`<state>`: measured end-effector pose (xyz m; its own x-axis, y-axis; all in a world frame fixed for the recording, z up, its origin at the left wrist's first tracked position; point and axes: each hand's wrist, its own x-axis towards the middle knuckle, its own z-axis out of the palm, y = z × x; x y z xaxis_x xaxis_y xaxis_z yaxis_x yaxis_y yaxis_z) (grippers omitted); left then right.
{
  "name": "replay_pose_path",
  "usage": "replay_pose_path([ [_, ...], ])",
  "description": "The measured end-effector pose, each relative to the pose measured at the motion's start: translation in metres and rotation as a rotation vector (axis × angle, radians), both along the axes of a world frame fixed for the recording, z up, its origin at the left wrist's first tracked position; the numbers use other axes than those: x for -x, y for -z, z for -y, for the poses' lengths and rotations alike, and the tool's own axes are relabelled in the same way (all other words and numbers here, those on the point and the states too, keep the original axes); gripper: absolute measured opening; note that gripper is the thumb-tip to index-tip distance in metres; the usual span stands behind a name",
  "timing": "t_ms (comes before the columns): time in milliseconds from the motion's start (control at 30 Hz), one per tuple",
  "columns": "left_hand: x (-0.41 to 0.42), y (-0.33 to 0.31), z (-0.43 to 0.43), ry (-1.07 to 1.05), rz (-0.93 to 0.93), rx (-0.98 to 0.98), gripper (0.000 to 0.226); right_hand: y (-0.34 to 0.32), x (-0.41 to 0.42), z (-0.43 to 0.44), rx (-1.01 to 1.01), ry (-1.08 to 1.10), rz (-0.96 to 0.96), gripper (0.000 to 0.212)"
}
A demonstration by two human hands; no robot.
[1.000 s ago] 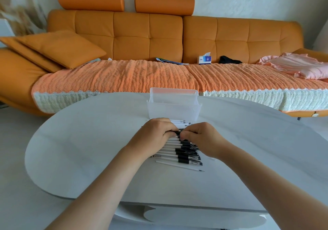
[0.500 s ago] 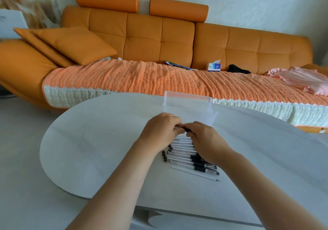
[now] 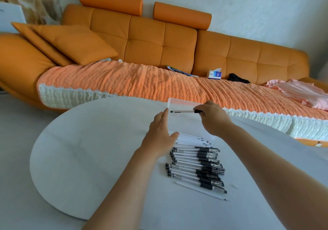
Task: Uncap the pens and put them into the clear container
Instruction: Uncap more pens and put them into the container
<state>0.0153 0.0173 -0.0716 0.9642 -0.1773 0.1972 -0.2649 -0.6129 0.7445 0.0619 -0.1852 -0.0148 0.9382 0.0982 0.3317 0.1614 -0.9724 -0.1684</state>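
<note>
A row of several black-gripped pens (image 3: pixel 197 167) lies on the white oval table (image 3: pixel 88 150), with white pens just beyond them. The clear container (image 3: pixel 179 121) stands at the table's far side. My right hand (image 3: pixel 212 118) pinches one pen (image 3: pixel 182 111) by its black end and holds it level over the container's opening. My left hand (image 3: pixel 160 132) lies with straight fingers against the container's left wall. A thin white pen lies apart at the near end of the row.
An orange sofa (image 3: pixel 159 43) with a knitted orange throw runs behind the table. On it lie cushions, a tissue box (image 3: pixel 215 74), papers, a black item and pink cloth (image 3: pixel 301 93). The table's left part holds nothing.
Both hands left the pen row. My right hand lifted one pen up over the container, and my left hand opened and moved to the container's left side. The camera tilted.
</note>
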Motion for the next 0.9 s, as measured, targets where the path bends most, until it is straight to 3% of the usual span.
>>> replay_pose_path([
  [100,-0.003,0.005,0.005,0.017,-0.057,0.042,0.084,0.001,-0.014,-0.004,-0.011,0.007,-0.18,0.042],
  [200,-0.006,0.005,0.008,-0.002,-0.045,0.08,0.081,-0.005,-0.018,-0.008,-0.2,0.001,-0.36,0.05],
  [333,-0.007,0.005,0.01,-0.031,-0.009,0.1,0.075,-0.009,-0.018,-0.012,-0.198,-0.022,-0.477,0.032],
  [500,-0.005,0.004,0.009,-0.038,0.003,0.03,0.075,-0.004,-0.011,-0.011,-0.225,-0.017,-0.462,0.043],
  [667,-0.001,-0.005,0.004,-0.019,0.031,-0.064,0.077,-0.012,0.004,-0.006,-0.219,-0.114,-0.413,0.026],
  [833,0.012,-0.02,0.006,-0.044,0.248,-0.098,0.062,-0.017,0.039,0.01,-0.175,-0.218,-0.076,0.026],
  [900,0.02,-0.023,0.009,-0.009,0.344,-0.119,0.05,-0.015,0.06,0.018,-0.216,-0.194,-0.056,0.025],
])
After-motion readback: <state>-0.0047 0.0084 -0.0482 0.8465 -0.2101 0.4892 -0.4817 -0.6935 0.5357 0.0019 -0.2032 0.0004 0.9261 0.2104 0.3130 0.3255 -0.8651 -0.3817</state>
